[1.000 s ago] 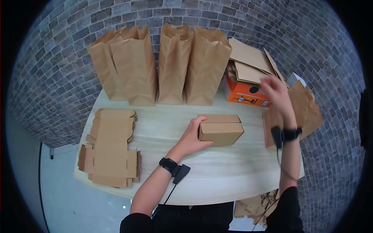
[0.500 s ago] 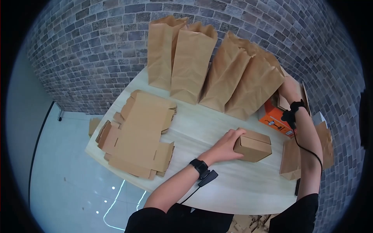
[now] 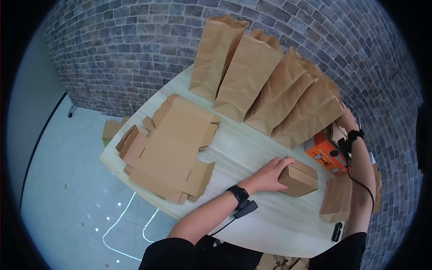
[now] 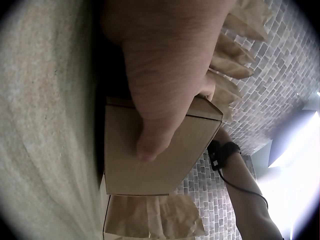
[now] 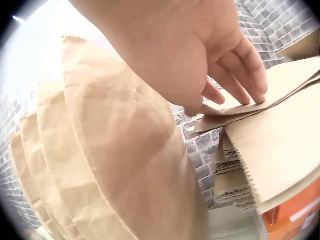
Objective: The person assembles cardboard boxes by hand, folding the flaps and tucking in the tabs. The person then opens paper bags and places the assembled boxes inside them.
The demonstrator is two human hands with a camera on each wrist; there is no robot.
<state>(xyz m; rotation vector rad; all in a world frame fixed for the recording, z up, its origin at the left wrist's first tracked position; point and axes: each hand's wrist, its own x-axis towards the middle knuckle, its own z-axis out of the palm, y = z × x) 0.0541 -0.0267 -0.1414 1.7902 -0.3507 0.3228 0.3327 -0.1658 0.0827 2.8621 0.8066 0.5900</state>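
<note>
A small closed cardboard box (image 3: 299, 183) rests on the table, with my left hand (image 3: 265, 177) gripping its left end. In the left wrist view the thumb lies along the face of the same box (image 4: 130, 172), and the other fingers are mostly hidden behind it. My right hand (image 5: 200, 50) is over a stack at the right back. Its thumb and fingers pinch the lifted edge of a flat folded paper bag (image 5: 290, 82). Under that lies another flat paper bag (image 5: 280, 145) with a zigzag edge, above folded cardboard layers (image 5: 232, 192).
Several upright open paper bags (image 3: 247, 74) line the back. An orange box (image 3: 325, 152) supports the stack. Flattened cardboard box blanks (image 3: 168, 150) lie at the left. Another paper bag (image 3: 335, 198) lies near the right edge, beside a small black object (image 3: 336, 231).
The head view has swung toward the right. My right hand has gone from raised above the orange box to the bag stack behind it. The left hand keeps its hold on the box.
</note>
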